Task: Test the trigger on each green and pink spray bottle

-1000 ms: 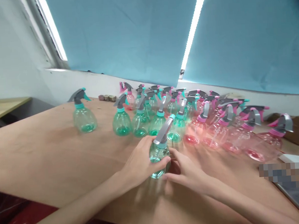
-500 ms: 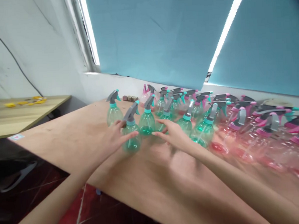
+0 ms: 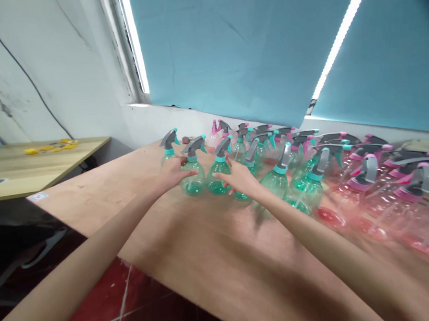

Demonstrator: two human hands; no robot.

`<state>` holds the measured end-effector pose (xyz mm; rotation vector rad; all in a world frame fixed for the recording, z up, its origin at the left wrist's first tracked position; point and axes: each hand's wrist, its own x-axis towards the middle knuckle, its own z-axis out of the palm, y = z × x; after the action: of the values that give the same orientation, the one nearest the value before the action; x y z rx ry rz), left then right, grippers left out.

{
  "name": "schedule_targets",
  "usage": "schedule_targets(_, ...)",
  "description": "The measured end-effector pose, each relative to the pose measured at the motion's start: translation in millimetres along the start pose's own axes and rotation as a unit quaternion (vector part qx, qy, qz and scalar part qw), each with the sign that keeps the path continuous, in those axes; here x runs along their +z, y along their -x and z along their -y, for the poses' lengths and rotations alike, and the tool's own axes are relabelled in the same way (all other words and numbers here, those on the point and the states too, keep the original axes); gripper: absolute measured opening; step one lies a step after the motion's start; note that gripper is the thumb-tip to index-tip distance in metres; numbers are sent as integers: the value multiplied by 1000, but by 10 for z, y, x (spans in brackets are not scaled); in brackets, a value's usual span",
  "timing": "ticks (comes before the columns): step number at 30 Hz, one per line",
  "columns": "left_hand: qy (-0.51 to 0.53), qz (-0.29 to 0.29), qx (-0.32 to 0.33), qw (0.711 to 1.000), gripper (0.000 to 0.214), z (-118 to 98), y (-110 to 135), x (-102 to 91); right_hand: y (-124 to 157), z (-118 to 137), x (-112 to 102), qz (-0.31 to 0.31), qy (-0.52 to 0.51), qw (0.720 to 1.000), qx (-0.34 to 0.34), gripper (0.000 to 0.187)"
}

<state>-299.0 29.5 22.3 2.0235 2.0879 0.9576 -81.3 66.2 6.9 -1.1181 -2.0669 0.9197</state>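
Observation:
My left hand [image 3: 172, 176] is closed around the left side of a green spray bottle [image 3: 194, 183] with a grey and teal trigger head. Its thumb lies across the front of the bottle. Right beside it stands a second green spray bottle [image 3: 218, 183], with green liquid at the bottom. The thumb of my right hand [image 3: 243, 179] crosses that one's right side, its fingers curled by the edge and partly hidden. Behind my left hand, another green bottle [image 3: 169, 152] is partly covered. More green bottles [image 3: 275, 181] stand to the right of my right hand.
Many clear bottles with pink collars [image 3: 359, 186] crowd the right side of the wooden table [image 3: 136, 183]. A second table [image 3: 6, 169] with yellow pieces [image 3: 52, 147] is at the left. Blue blinds [image 3: 223, 54] hang behind. Red floor tiles [image 3: 103, 300] show below.
My left hand has moved the green spray bottle back, level with the neighbouring one. My right hand has shifted forward, its thumb further over the second bottle. The view has turned slightly left.

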Motion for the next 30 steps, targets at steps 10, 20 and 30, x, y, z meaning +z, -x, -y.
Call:
schedule_targets(10, -60, 6, -6, 998, 40, 6, -68, 39, -191, 15, 127, -22, -10, 999, 37, 90)
schedule_targets(20, -66, 7, -16, 998, 45, 56, -155, 83, -238, -45, 171, -35, -10, 999, 27, 79)
schedule_targets(30, -56, -14, -21, 998, 54, 101, -144, 178, -188, -34, 97, -20, 9, 1000, 5, 68)
